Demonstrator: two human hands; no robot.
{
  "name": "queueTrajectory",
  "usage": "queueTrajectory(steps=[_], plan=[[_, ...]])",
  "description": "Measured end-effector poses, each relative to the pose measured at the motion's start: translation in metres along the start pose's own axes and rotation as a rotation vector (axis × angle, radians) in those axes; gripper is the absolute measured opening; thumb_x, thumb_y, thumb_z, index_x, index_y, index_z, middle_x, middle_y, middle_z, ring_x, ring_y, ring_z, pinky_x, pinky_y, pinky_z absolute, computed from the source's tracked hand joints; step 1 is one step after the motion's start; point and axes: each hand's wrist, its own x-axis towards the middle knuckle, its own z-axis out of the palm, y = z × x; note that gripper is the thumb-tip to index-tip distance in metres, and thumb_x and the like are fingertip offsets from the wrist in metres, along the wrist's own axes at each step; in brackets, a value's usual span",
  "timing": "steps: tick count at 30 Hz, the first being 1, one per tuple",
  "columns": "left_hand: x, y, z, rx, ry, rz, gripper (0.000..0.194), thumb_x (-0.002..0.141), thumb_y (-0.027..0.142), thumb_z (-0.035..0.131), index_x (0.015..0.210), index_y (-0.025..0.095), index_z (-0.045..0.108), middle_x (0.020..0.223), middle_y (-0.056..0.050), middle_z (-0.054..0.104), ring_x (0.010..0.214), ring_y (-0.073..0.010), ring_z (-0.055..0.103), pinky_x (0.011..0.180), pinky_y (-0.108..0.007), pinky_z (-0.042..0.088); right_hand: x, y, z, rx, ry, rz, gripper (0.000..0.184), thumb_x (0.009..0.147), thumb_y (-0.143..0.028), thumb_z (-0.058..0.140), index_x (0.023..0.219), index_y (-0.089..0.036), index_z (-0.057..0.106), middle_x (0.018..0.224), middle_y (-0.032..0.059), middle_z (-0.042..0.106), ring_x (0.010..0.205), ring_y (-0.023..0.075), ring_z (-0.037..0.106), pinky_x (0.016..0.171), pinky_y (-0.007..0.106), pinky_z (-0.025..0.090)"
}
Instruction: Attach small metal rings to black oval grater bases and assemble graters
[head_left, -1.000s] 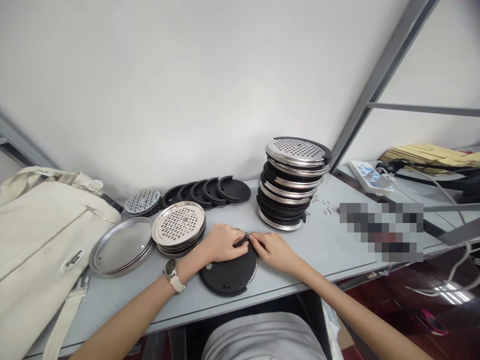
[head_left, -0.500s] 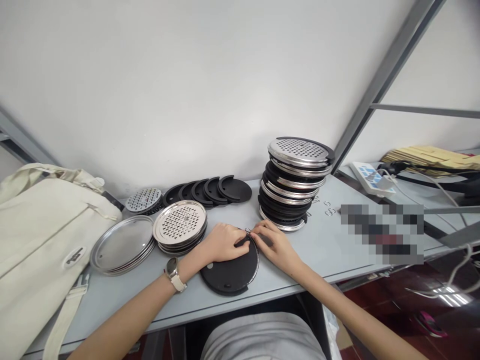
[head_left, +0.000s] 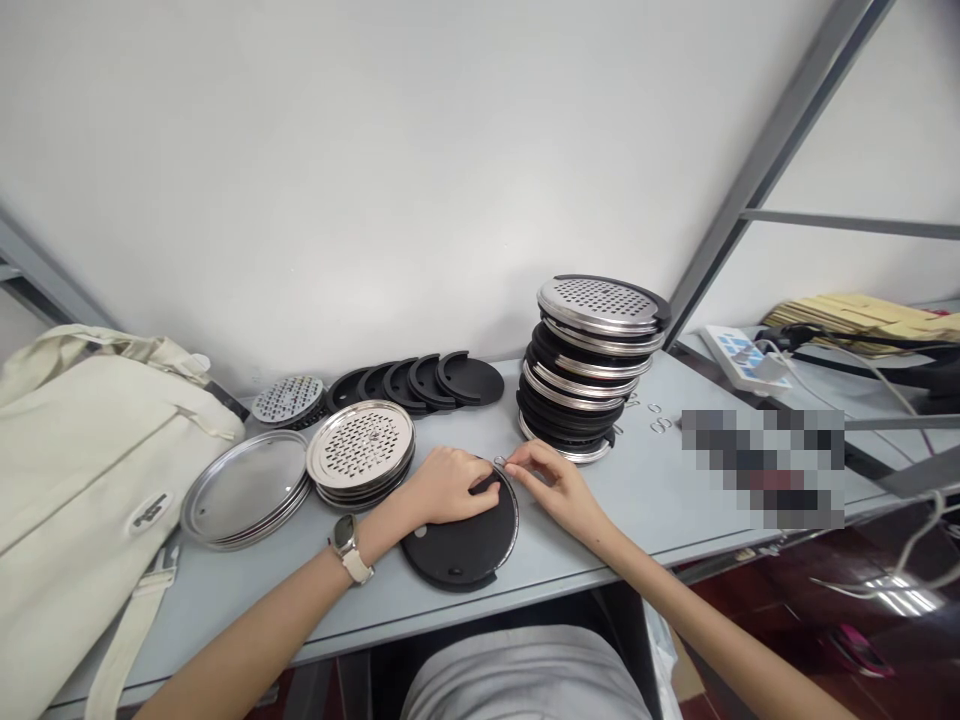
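Note:
A round black disc [head_left: 472,545] with a shiny metal edge lies near the front of the table. My left hand [head_left: 450,485] is closed on the disc's upper side, its thumb bent over the black surface. At the disc's top right edge, my right hand [head_left: 551,480] pinches a small metal ring [head_left: 499,461] between thumb and fingertips. Whether the ring passes through the disc cannot be made out. Behind my left wrist stands a stack of round metal grater plates [head_left: 364,445]. More loose rings [head_left: 660,425] lie to the right.
A tall leaning stack of metal and black discs [head_left: 596,365] stands behind my right hand. Black discs [head_left: 472,380] overlap along the wall. Plain metal plates [head_left: 251,485] and a cream bag [head_left: 97,480] are at left, a power strip [head_left: 742,358] at right.
My right hand has drawn slightly to the right, its fingers now closer together, and the small ring shows more clearly. My left hand and the disc have stayed put.

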Motion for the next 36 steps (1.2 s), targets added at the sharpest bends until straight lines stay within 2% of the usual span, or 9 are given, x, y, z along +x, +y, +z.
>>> queueTrajectory(steps=[6, 9, 16, 20, 26, 36], plan=[[0.0000, 0.0003, 0.0004, 0.002, -0.013, -0.012, 0.028, 0.084, 0.033, 0.052, 0.061, 0.018, 0.055, 0.057, 0.000, 0.060, 0.049, -0.0114, 0.047, 0.052, -0.028, 0.020, -0.0005, 0.0083, 0.0010, 0.096, -0.008, 0.094, 0.017, 0.089, -0.035, 0.058, 0.092, -0.019, 0.063, 0.086, 0.0045, 0.067, 0.082, 0.0183, 0.063, 0.078, 0.031, 0.051], [0.0002, 0.0007, -0.0002, 0.003, -0.014, -0.002, 0.028, 0.085, 0.033, 0.052, 0.061, 0.018, 0.056, 0.057, 0.000, 0.060, 0.050, -0.0119, 0.048, 0.052, -0.028, 0.020, -0.0014, 0.0104, 0.0013, 0.051, -0.027, 0.127, 0.020, 0.089, -0.033, 0.057, 0.099, -0.018, 0.066, 0.087, 0.0051, 0.069, 0.078, 0.0180, 0.063, 0.075, 0.031, 0.051], [0.0007, 0.0006, -0.0008, 0.014, -0.029, -0.012, 0.028, 0.085, 0.034, 0.052, 0.063, 0.018, 0.058, 0.059, 0.000, 0.061, 0.052, -0.0130, 0.051, 0.053, -0.028, 0.025, -0.0019, 0.0068, 0.0028, -0.127, -0.094, 0.017, 0.026, 0.093, -0.027, 0.051, 0.108, -0.023, 0.071, 0.093, 0.0064, 0.069, 0.084, 0.0186, 0.064, 0.074, 0.029, 0.051], [0.0005, 0.0002, -0.0002, 0.003, -0.021, -0.009, 0.029, 0.086, 0.034, 0.052, 0.062, 0.018, 0.058, 0.059, 0.000, 0.061, 0.052, -0.0125, 0.051, 0.053, -0.027, 0.026, -0.0012, 0.0063, 0.0034, -0.188, -0.094, 0.022, 0.027, 0.094, -0.027, 0.049, 0.108, -0.022, 0.071, 0.092, 0.0065, 0.069, 0.083, 0.0187, 0.064, 0.072, 0.028, 0.050], [0.0008, 0.0000, -0.0004, 0.002, -0.008, 0.007, 0.028, 0.085, 0.033, 0.052, 0.061, 0.018, 0.055, 0.057, 0.001, 0.060, 0.050, -0.0120, 0.048, 0.052, -0.029, 0.022, 0.0011, 0.0065, 0.0040, -0.192, -0.082, 0.014, 0.027, 0.095, -0.027, 0.048, 0.108, -0.020, 0.070, 0.094, 0.0071, 0.070, 0.084, 0.0187, 0.064, 0.074, 0.029, 0.049], [0.0004, -0.0002, 0.0002, -0.003, -0.026, -0.009, 0.028, 0.085, 0.033, 0.052, 0.062, 0.019, 0.056, 0.057, 0.001, 0.059, 0.051, -0.0126, 0.049, 0.053, -0.029, 0.024, 0.0045, 0.0025, 0.0052, -0.192, -0.092, 0.017, 0.026, 0.094, -0.028, 0.049, 0.105, -0.021, 0.072, 0.094, 0.0069, 0.071, 0.088, 0.0202, 0.065, 0.079, 0.031, 0.049]])
